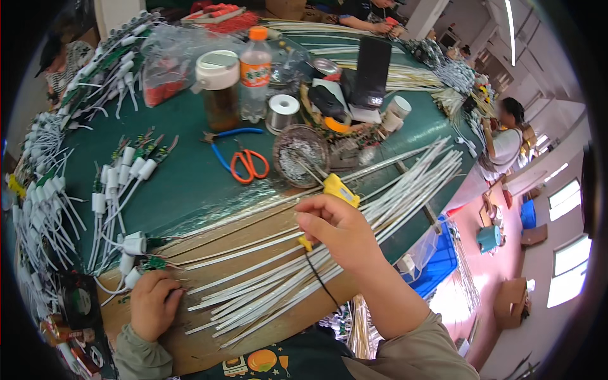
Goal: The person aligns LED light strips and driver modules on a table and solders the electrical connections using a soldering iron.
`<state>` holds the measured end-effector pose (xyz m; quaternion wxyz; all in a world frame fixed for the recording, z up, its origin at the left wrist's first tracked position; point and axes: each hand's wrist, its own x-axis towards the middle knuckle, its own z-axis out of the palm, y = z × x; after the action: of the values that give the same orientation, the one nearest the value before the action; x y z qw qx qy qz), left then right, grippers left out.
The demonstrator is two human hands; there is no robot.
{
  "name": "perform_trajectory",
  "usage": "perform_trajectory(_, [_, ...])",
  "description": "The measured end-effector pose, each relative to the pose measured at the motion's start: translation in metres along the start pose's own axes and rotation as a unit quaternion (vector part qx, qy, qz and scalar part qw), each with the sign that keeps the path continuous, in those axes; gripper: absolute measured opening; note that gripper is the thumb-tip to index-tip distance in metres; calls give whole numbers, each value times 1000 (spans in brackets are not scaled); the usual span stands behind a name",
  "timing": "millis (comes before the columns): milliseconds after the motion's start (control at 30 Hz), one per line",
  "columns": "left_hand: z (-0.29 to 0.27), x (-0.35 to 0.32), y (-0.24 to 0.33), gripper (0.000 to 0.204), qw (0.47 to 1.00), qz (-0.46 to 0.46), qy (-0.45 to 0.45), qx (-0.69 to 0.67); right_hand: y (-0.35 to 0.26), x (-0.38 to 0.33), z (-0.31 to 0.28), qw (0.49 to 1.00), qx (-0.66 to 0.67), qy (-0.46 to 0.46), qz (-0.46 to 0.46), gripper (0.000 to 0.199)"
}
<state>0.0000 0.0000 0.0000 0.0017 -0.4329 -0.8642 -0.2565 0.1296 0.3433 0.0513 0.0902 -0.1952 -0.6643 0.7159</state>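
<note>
Right hand (335, 231): thumb and index nearly together, any grip unclear. Yellow-handled tool (342, 190) lies just beyond, long axis slanting up-left toward dish (279, 166); left hand (154, 304), fingers curled, farther off.

Yellow tool (342, 190), partly hidden, metal tip (311, 169) tilted toward round dish (277, 157)

We find open green tabletop (190, 180) between the white cable bundle (113, 179) and the blue-handled pliers (237, 132); farther right, the yellow-handled tool (341, 189) and fanned white strips (411, 190) obstruct passage.
</note>
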Motion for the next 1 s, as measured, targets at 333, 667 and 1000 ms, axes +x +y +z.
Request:
perform_trajectory(333, [13, 10, 9, 15, 1000, -7, -17, -16, 37, -34, -51, 946, -269, 152, 99, 37])
perform_trajectory(667, [5, 5, 12, 14, 999, -10, -23, -27, 30, -26, -31, 876, -422, 161, 172, 63])
perform_trajectory(1000, [7, -1, 7, 13, 999, 22, -17, -32, 17, -16, -15, 832, -478, 162, 230, 79])
